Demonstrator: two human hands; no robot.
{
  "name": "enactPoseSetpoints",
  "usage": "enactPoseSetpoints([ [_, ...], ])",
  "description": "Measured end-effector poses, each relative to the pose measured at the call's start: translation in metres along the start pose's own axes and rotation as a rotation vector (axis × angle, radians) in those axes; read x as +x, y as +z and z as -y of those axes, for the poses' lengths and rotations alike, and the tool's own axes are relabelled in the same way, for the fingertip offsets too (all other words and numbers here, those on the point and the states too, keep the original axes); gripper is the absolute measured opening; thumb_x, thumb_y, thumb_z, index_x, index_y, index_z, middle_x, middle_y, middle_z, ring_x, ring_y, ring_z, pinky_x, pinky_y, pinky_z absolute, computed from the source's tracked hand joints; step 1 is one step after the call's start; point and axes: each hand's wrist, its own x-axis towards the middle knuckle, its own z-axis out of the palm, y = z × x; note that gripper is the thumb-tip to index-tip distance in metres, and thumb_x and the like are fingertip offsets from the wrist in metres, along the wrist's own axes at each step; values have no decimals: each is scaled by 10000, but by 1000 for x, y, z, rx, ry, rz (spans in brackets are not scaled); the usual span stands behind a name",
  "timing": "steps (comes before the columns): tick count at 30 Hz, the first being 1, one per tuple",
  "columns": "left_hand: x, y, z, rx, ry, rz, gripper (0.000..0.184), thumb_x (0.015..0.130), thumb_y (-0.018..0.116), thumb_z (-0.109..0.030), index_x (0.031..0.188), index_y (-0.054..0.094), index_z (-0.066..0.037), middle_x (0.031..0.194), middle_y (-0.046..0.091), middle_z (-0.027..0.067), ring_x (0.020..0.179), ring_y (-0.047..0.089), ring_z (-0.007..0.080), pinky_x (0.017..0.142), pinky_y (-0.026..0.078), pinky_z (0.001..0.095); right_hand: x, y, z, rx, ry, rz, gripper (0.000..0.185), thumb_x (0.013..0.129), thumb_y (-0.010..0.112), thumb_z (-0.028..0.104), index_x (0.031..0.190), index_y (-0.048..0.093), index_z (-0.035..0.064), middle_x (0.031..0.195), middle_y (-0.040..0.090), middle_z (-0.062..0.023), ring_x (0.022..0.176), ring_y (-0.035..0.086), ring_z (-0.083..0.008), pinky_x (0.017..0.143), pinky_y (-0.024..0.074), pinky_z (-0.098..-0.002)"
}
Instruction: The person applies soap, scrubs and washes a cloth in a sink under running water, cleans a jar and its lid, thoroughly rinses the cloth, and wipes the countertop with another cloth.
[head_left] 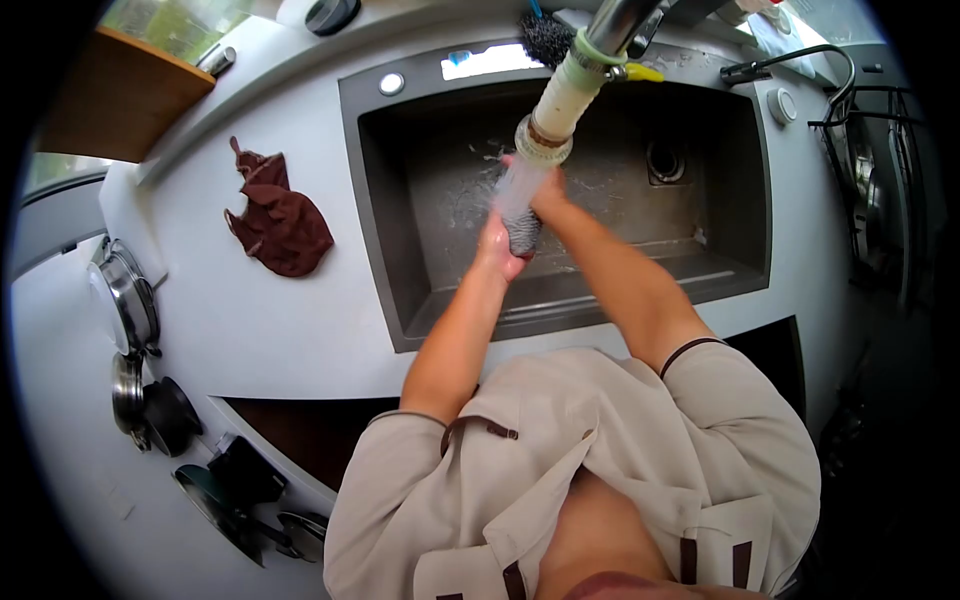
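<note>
My left hand [497, 246] is closed around a small grey, ridged scrubbing pad [522, 233] over the left half of the sink [430, 230]. Close beside it, my right hand [547, 192] is at the stream of water [518, 187]. The water and the faucet spout [562, 105] hide most of the right hand's fingers, so its grip is unclear. Water pours from the spout onto the hands and the pad, splashing the sink floor around them. The pad's exact kind is hard to make out.
A crumpled dark brown cloth [280, 220] lies on the white counter [330, 320] left of the sink. Behind the sink sits a black bristly scrubber [547, 38]. The drain [665, 160] is at the right. Pans [172, 415] stand at far left, a dish rack [880, 130] at far right.
</note>
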Motion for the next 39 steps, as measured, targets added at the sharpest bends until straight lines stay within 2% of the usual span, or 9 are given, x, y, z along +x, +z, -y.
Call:
enactPoseSetpoints([
  [5, -11, 21, -20, 248, 306, -296, 330, 905, 551, -217, 1168, 548, -17, 1143, 613, 116, 1082, 576, 291, 962, 437, 485, 7, -30, 22, 954, 609, 247, 288, 921, 511, 191, 1162, 553, 41, 1030, 649, -108, 952, 639, -234, 811, 518, -369],
  [10, -9, -10, -36, 444, 630, -530, 440, 874, 640, -231, 1247, 484, -60, 1227, 558, 131, 1119, 548, 311, 968, 425, 516, -26, -47, 51, 793, 791, 435, 326, 913, 510, 152, 1206, 506, 10, 1064, 641, -111, 946, 637, -222, 830, 522, -368],
  [19, -13, 24, -21, 322, 0, -175, 496, 893, 515, -495, 1210, 544, -115, 1181, 593, 119, 1114, 550, 297, 931, 437, 425, -119, -34, 131, -411, -482, 325, 221, 769, 665, 277, 883, 655, 88, 837, 651, -122, 779, 646, -284, 681, 511, -377],
  [22, -4, 20, -8, 332, 141, -235, 421, 909, 517, -399, 1168, 573, -72, 1119, 629, 93, 1039, 586, 258, 902, 467, 388, -95, -33, 99, -607, -536, 178, 231, 778, 671, 311, 842, 634, 92, 789, 645, -84, 744, 642, -223, 634, 494, -362],
  [25, -8, 48, 14, 145, 82, -220, 399, 895, 540, -370, 1128, 586, -49, 1119, 628, 91, 1000, 601, 217, 890, 484, 360, -35, -29, 68, -84, 230, 114, 289, 737, 672, 340, 865, 658, 81, 833, 672, -133, 774, 659, -305, 690, 520, -417],
  [33, 10, 25, -17, 67, -55, 455, 506, 871, 507, -547, 1068, 603, -91, 1042, 648, 87, 954, 615, 218, 858, 491, 362, -79, -26, 91, -345, -603, 131, 256, 783, 674, 311, 865, 633, 72, 907, 646, -103, 859, 610, -233, 783, 470, -371],
  [35, -6, 62, 9, 110, 80, -253, 445, 937, 418, -463, 1119, 575, -88, 1078, 628, 73, 988, 608, 227, 905, 476, 366, -46, -30, 64, -563, -482, 123, 331, 761, 676, 357, 949, 668, 84, 1000, 664, -147, 952, 628, -281, 854, 473, -392],
  [37, -9, 56, 27, 182, 188, -267, 426, 930, 436, -450, 1113, 580, -93, 1078, 631, 67, 978, 614, 214, 881, 493, 374, 0, -38, 51, -75, 304, 396, 334, 773, 652, 383, 967, 667, 112, 1066, 641, -137, 1020, 594, -325, 889, 452, -403],
  [39, -1, 59, 24, 170, 178, -382, 388, 931, 441, -417, 1109, 581, -102, 1046, 634, 65, 938, 616, 208, 855, 497, 363, -11, -14, 25, 43, 18, 363, 270, 765, 662, 312, 900, 653, 78, 962, 640, -135, 946, 604, -326, 840, 469, -417],
])
